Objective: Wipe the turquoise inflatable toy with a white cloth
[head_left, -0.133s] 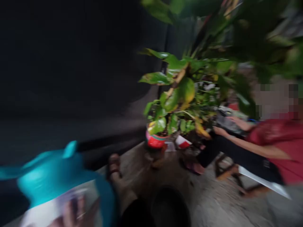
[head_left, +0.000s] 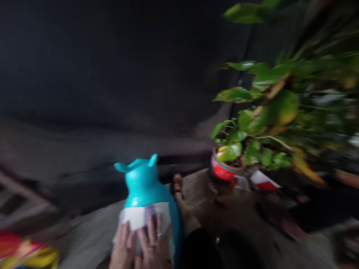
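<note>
Head view, heavily motion-blurred; we note what reads clearly. Largest first: a dark wall (head_left: 112, 74) fills the upper left, and a leafy plant (head_left: 269, 108) spreads across the right, rooted in a red pot (head_left: 223, 170) that stands on the concrete floor (head_left: 89, 231) toward its far edge. Just right of the pot lies a red-and-white scrap (head_left: 263, 181), too blurred to identify.

Next, a teal jug (head_left: 146, 183) stands upright near the floor's near edge, long axis vertical, spout pointing left, a pale label (head_left: 140, 216) wrapped around its belly. A sandalled foot (head_left: 178, 186) lies just right of it, beside a dark-trousered knee.

Our left hand (head_left: 122, 248) and right hand (head_left: 154, 248) both lie against the label, side by side, fingers (head_left: 148, 231) spread flat and pointing up the jug. They press the surface; whether they truly clasp it we cannot tell. A ring shows on the right hand. The jug lies directly ahead of and above both hands, neither hand clearly nearer.

Smallest: a red-and-yellow blur (head_left: 25, 252) at the floor's near left corner.
</note>
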`<action>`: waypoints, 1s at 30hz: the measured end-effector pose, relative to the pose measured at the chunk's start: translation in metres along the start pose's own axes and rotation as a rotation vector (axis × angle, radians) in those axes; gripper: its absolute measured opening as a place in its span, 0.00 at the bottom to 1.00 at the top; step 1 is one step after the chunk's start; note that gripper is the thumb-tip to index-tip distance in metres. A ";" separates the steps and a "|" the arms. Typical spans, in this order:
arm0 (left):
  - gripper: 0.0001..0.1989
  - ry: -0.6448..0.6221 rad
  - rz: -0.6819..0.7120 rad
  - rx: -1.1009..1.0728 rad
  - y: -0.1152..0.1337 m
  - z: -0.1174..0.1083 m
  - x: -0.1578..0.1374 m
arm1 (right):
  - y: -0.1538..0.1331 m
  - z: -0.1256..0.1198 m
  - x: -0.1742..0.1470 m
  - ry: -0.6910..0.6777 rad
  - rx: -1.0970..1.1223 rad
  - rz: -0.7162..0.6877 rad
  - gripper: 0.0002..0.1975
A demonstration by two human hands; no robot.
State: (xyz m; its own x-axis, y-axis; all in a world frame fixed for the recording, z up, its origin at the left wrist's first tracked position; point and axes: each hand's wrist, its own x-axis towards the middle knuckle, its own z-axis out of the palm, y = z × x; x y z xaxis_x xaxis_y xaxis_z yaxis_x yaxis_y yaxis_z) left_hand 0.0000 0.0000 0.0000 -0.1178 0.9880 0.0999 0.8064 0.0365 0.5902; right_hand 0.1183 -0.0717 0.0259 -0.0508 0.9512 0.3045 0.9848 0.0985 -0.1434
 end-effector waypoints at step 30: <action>0.35 -0.263 -0.264 -0.265 -0.018 0.009 0.028 | 0.006 0.042 0.035 0.016 0.001 -0.143 0.36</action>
State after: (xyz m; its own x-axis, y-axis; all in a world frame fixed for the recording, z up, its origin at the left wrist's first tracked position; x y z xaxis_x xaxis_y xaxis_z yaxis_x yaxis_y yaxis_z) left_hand -0.0130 0.0278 -0.0149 -0.1207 0.9559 -0.2677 0.5884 0.2861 0.7562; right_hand 0.1154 -0.0255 -0.0043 -0.1879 0.9226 0.3368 0.9674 0.2330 -0.0988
